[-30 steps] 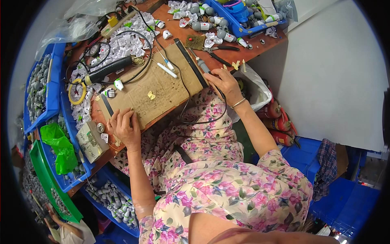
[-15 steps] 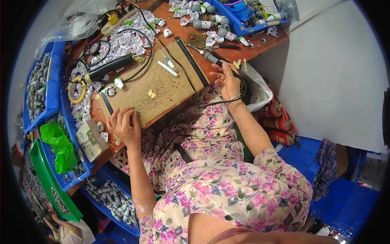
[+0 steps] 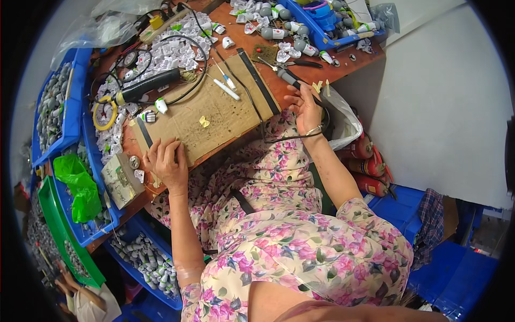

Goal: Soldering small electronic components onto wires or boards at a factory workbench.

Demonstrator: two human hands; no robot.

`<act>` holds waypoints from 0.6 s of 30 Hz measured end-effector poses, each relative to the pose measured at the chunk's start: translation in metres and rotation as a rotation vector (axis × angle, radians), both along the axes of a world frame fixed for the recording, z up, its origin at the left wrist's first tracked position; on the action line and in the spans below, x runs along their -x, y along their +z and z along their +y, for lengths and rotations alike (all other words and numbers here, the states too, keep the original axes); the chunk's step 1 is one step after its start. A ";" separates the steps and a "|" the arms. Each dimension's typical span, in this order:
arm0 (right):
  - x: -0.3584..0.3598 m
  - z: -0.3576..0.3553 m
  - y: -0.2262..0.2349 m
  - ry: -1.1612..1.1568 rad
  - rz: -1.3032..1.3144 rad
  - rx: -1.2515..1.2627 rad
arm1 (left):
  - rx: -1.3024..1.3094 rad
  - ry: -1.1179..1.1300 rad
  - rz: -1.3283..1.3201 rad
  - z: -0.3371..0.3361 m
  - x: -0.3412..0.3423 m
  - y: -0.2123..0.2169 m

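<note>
My left hand (image 3: 169, 163) lies at the near left edge of a brown cardboard sheet (image 3: 214, 129). Its fingers are bent and a little apart, with nothing visible in them. On the right, my right hand (image 3: 307, 114) is closed on a soldering iron (image 3: 288, 78) with a grey and black handle, its tip pointing up and left; the fingers partly hide the grip. A dark cord (image 3: 289, 139) runs beside my wrist. On the cardboard lie a small yellow scrap (image 3: 204, 122), a white pen-like stick (image 3: 226, 89) and a thin blue-and-white screwdriver (image 3: 229, 81).
White plastic shells (image 3: 174, 48) pile up beyond the cardboard, beside a black cylindrical tool (image 3: 150, 86) and yellow tape roll (image 3: 105, 114). Pliers (image 3: 303, 63) lie at the far right. Blue bins (image 3: 70, 126) stand left; red fire extinguishers (image 3: 373, 185) stand right. Another person's arm (image 3: 72, 284) shows lower left.
The view has shifted slightly, so the table appears a little farther right. The soldering iron has tilted or shifted slightly with my right hand. My left hand stays at the cardboard's edge.
</note>
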State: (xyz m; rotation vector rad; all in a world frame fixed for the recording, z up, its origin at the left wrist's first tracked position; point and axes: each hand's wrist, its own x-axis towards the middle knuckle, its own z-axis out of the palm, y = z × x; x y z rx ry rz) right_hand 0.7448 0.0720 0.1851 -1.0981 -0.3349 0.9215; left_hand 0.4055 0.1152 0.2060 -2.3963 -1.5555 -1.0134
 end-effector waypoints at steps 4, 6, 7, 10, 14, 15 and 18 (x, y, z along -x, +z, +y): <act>0.008 -0.011 0.007 -0.054 -0.153 0.032 | 0.031 -0.010 -0.015 0.006 0.007 -0.003; 0.016 -0.010 0.016 -0.062 -0.262 -0.067 | 0.022 -0.008 0.005 0.012 0.009 -0.005; 0.022 -0.007 0.020 -0.018 -0.246 -0.084 | 0.029 0.016 0.017 0.014 0.010 -0.006; 0.037 0.004 0.037 0.008 -0.470 -0.193 | 0.060 0.011 0.032 0.015 0.008 -0.007; 0.077 0.021 0.047 0.225 -0.600 -0.348 | 0.072 0.010 0.028 0.003 0.010 -0.004; 0.087 0.025 0.049 0.273 -0.560 -0.348 | 0.071 -0.006 0.018 0.000 0.011 -0.003; 0.112 0.034 0.048 0.363 -0.557 -0.364 | 0.076 -0.008 0.004 -0.009 0.020 0.002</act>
